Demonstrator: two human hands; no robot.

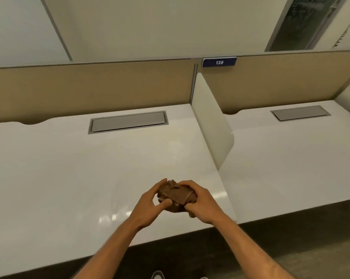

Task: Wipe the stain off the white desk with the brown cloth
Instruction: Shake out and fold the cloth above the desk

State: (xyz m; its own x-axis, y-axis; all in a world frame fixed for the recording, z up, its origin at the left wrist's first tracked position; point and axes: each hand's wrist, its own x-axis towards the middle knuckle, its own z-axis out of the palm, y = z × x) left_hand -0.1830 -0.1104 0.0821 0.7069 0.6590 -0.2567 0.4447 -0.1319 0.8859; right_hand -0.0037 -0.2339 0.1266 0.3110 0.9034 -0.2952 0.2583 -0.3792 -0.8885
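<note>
A crumpled brown cloth is bunched between both of my hands above the near right part of the white desk. My left hand grips its left side with thumb and fingers. My right hand covers and grips its right side. Whether the cloth touches the desk cannot be told. No distinct stain shows on the glossy desktop; only faint light reflections appear near the front edge.
A grey cable hatch is set into the desk's back. A white divider panel rises on the right, separating a second desk. A tan partition with a blue "139" label runs along the back.
</note>
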